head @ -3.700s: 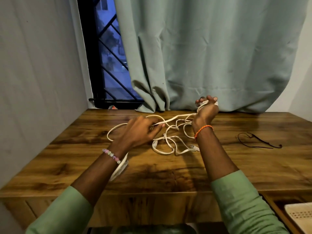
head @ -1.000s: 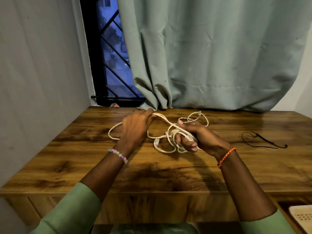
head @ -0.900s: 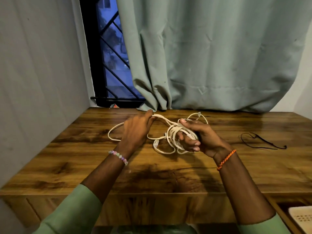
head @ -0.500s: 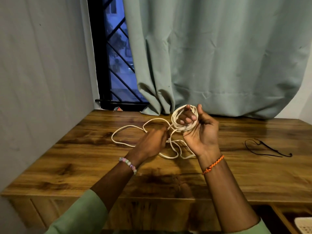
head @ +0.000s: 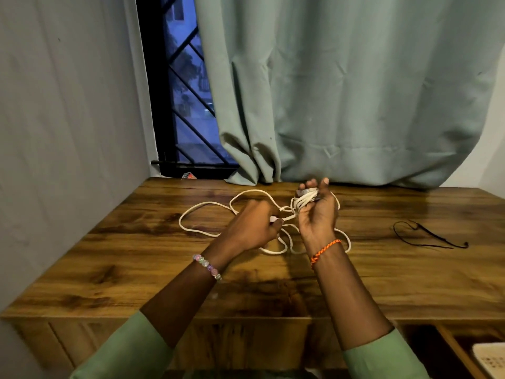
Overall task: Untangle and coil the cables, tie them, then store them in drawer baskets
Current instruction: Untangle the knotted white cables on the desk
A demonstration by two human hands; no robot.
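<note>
- White cable (head: 207,214): several turns sat wound round the right hand (head: 317,214); the remainder sprawled loose on the tabletop (head: 136,269).
- Left hand (head: 254,228) pinched the feeding strand.
- Risk: trailing loops could knot if pulled hastily.

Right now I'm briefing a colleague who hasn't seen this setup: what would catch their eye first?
The white cable at the middle of the wooden table: the right hand holds several turns of it raised off the table, the left hand pinches the strand leading to them, and loose loops sprawl to the left. Next, the thin black cable lying alone on the right, and the pale green curtain behind.
</note>
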